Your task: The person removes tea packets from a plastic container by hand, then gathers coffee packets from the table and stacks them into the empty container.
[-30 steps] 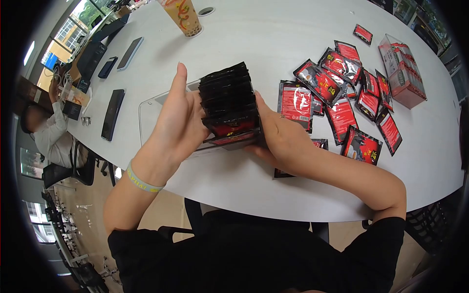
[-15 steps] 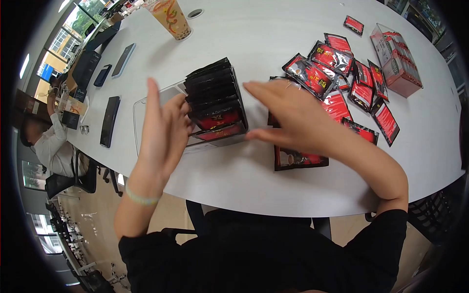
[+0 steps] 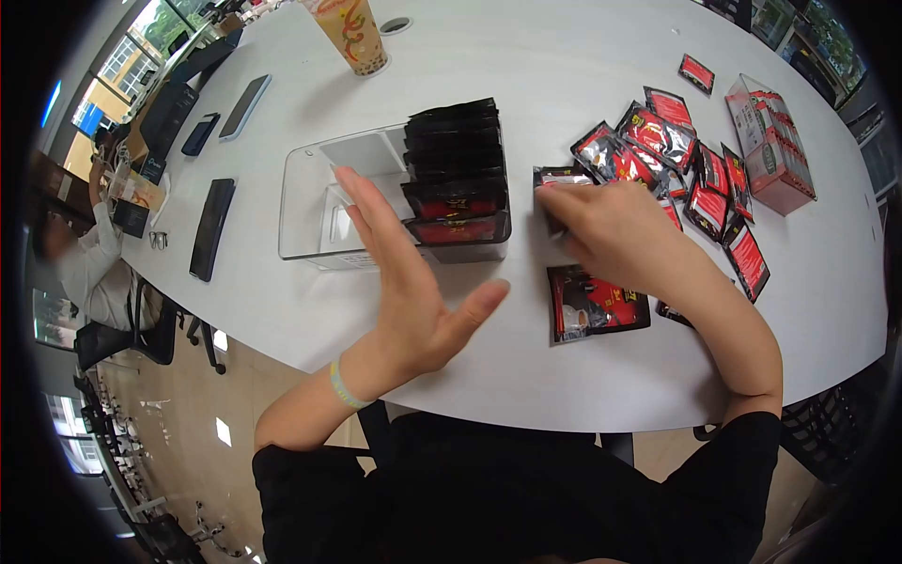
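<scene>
Right hand [image 3: 615,230] farther from the box [image 3: 362,155], palm-down over sachets [image 3: 562,175]

The open-topped box [image 3: 371,150] is showing clear, glossy plastic, and the packed sachets [image 3: 453,155] are gleaming with foil-like film. The loose sachets [image 3: 662,136] are catching light on crinkled, shiny wrappers. The tabletop [image 3: 489,367] is looking smooth, the shirt [image 3: 526,489] matt cloth.

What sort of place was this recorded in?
Probably an office or shared workroom: the big white table has a round opening resembling a cable port, a person sits on a black chair at its left side, and there are windows beyond.
</scene>
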`<action>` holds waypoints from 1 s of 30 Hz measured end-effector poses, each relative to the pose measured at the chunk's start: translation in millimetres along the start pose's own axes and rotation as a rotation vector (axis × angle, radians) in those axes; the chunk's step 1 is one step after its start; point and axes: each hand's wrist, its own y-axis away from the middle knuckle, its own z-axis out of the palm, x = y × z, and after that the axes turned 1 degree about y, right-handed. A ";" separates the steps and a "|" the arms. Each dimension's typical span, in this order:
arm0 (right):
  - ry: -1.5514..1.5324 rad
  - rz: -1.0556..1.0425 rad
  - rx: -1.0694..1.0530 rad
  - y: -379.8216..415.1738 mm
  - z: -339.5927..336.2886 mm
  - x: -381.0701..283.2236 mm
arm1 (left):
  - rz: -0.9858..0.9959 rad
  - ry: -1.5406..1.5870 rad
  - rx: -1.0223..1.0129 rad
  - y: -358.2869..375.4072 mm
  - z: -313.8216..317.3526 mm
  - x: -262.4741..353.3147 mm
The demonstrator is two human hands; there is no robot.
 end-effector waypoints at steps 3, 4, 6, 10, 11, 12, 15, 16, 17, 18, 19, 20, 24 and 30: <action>-0.371 0.164 0.368 -3.2 -13.3 13.4 | 0.358 0.134 0.164 -6.2 16.7 16.1; -0.538 0.256 0.428 -0.9 -23.3 16.1 | 0.535 0.208 0.241 -8.4 22.5 21.6; -0.923 0.336 0.658 0.3 -32.4 20.0 | 0.731 0.287 0.332 -18.8 27.2 24.6; -1.592 0.276 0.926 3.0 -35.2 12.7 | 0.493 0.645 -0.157 -27.3 37.0 -0.7; -1.720 0.314 0.922 2.7 -35.5 5.2 | 0.401 0.719 -0.454 -23.4 40.8 -11.8; -1.770 0.255 0.892 2.5 -32.3 0.8 | 0.214 0.807 -0.492 -27.4 36.7 -3.7; -1.817 0.208 0.714 5.9 -22.3 -15.2 | 0.045 0.796 -0.406 -16.2 43.8 -11.6; -1.805 0.170 0.644 6.6 -18.0 -21.3 | 0.170 0.654 -0.373 -30.8 32.2 -5.8; -1.680 0.160 0.568 11.4 -11.5 -24.3 | 0.154 0.664 -0.374 -31.3 32.0 -5.0; -1.497 0.164 0.485 13.9 -9.9 -30.3 | 0.036 0.916 -0.351 -30.7 34.0 -4.2; -1.312 0.164 0.404 15.5 -9.7 -34.7 | -0.083 1.167 -0.320 -29.7 35.7 -2.2; -1.155 0.096 0.323 17.6 -4.2 -32.9 | -0.090 1.179 -0.324 -28.3 34.9 1.8; -0.856 -0.054 0.339 18.6 15.0 -35.4 | -0.071 1.285 -0.300 -24.0 31.4 1.7; -0.489 -0.327 0.296 20.2 31.7 -8.9 | -0.259 1.218 -0.157 -32.3 8.0 4.8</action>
